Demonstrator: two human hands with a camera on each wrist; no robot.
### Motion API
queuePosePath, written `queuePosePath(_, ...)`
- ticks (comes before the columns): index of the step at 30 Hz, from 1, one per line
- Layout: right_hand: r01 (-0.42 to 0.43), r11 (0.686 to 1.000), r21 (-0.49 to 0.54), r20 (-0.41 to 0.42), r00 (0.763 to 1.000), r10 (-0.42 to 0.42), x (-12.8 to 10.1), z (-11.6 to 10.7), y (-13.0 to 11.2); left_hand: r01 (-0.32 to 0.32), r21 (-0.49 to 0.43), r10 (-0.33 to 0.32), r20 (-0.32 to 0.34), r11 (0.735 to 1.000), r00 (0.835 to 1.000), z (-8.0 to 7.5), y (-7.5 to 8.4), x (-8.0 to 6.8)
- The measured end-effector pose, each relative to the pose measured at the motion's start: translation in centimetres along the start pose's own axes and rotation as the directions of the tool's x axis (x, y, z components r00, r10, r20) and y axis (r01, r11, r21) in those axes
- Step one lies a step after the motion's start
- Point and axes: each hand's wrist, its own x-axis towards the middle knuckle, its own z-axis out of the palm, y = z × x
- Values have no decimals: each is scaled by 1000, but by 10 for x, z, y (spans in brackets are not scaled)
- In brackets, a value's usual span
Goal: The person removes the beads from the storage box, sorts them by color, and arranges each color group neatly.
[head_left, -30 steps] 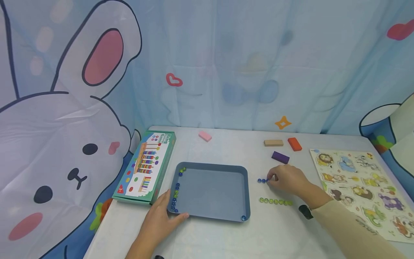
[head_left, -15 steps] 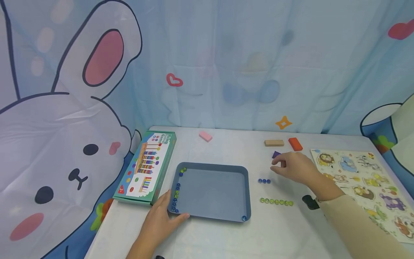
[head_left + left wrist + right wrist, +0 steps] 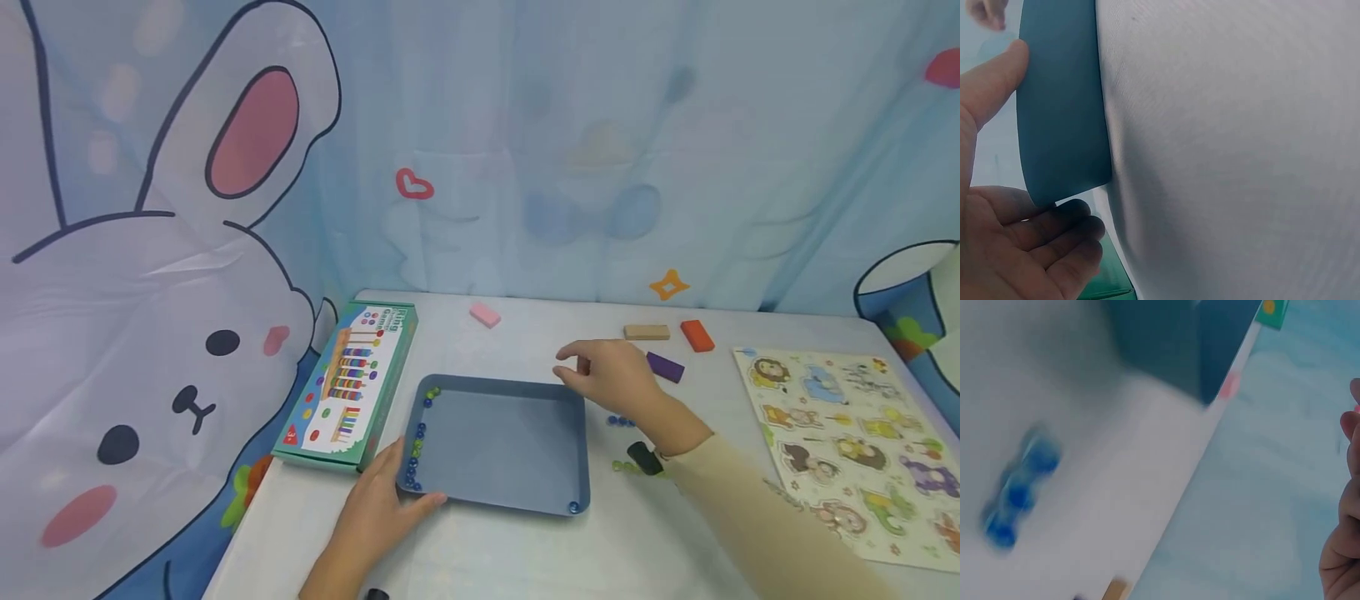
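A blue tray (image 3: 497, 446) lies at the middle of the white table, with beads along its left wall (image 3: 415, 454) and one blue bead (image 3: 573, 506) in its near right corner. My left hand (image 3: 390, 500) grips the tray's near left corner; the left wrist view shows the thumb (image 3: 991, 81) on the tray wall (image 3: 1063, 112) and the fingers (image 3: 1054, 250) curled by the corner. My right hand (image 3: 600, 375) hovers over the tray's far right corner, fingers relaxed, nothing seen in it. A short row of blue beads (image 3: 621, 422) (image 3: 1019, 494) and a row of green beads (image 3: 621, 467) lie right of the tray, partly hidden by my wrist.
A green ring-game box (image 3: 348, 375) lies left of the tray. A pink block (image 3: 485, 315), a tan block (image 3: 646, 332), an orange block (image 3: 697, 335) and a purple block (image 3: 664, 367) sit farther back. An animal puzzle board (image 3: 847, 433) fills the right side. A printed curtain hangs behind.
My right hand let go at the blue bead row, lifted and moved left to above the tray's far right corner. My left hand has stayed on the tray.
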Motion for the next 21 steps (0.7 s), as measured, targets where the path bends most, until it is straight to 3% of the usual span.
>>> queuePosePath(11,163,985,54,-10,987,-163,45,57,-83,26,17,-26,0,1000,1000,0,1,-1)
queuePosePath(21,142,989,50,109,983,-147,60,110,-118,-32,17,32,-17,999,999,0,-1,-1)
